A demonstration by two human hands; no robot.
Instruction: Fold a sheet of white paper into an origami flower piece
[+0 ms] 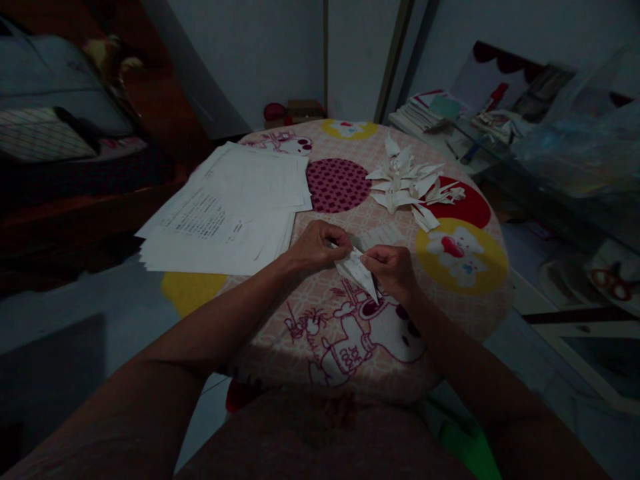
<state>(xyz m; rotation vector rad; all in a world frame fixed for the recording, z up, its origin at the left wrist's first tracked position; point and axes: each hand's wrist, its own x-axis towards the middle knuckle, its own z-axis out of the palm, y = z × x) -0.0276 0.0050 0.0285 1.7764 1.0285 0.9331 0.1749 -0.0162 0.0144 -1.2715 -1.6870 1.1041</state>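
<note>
Between my two hands is a small piece of folded white paper (356, 272), its pointed end aimed down toward me. My left hand (320, 245) pinches its upper left edge with thumb and fingers. On the other side, my right hand (393, 268) is closed on the upper right edge. Just behind the hands a pale sheet of paper (383, 235) lies flat on the cloth. Farther back to the right sits a cluster of folded paper flowers (400, 177) with pointed petals.
A stack of printed paper sheets (225, 213) covers the left of the round table, whose patterned tablecloth (280, 347) shows cartoon figures. At right stands a glass-topped side table (545, 193) with papers and a plastic bag (585, 133). Bags (55, 87) rest at far left.
</note>
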